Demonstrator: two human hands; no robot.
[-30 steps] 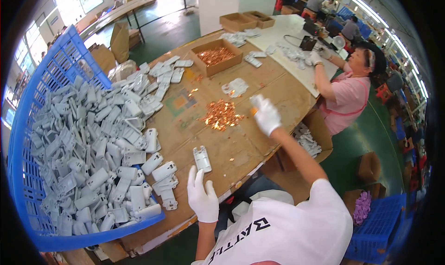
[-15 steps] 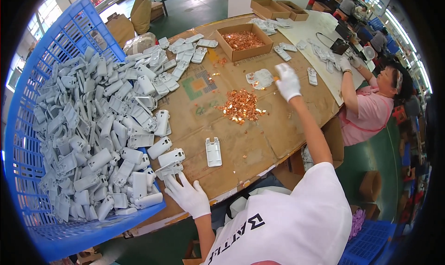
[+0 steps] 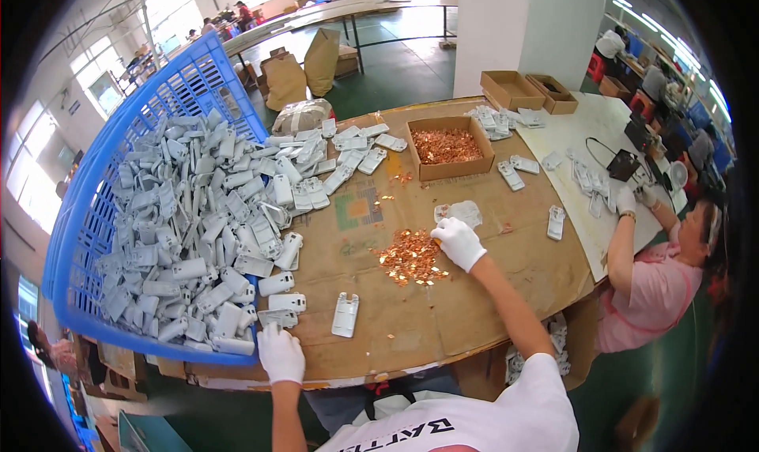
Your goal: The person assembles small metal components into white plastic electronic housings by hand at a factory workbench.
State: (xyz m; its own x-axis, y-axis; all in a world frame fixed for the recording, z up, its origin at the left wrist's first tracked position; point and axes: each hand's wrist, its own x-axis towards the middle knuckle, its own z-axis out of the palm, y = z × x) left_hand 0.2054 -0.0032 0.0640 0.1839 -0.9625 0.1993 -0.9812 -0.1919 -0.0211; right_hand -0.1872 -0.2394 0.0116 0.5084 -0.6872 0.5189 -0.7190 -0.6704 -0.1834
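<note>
My right hand point(image 3: 458, 242), in a white glove, is at the upper right edge of a loose pile of small copper-coloured metal pieces point(image 3: 409, 258). Its fingers are pinched, with something orange at the tips too small to make out. Just beyond it lies a crumpled translucent piece of plastic point(image 3: 462, 213). My left hand point(image 3: 281, 355), also gloved, rests at the table's near left, fingers stretched out and touching the closest pale grey plastic shell point(image 3: 278, 318). One more shell point(image 3: 345, 314) lies alone between the hands, hollow side up.
A large blue crate point(image 3: 75, 310) tipped toward the table spills many grey shells point(image 3: 198, 239). A cardboard box point(image 3: 451, 167) of copper pieces stands at the back. At right, a co-worker point(image 3: 652, 294) in pink handles parts on a white surface point(image 3: 581, 250).
My view has tilted up and turned. My right hand has come from beside the translucent plastic to the copper pile's edge. My left hand stays by the nearest shells.
</note>
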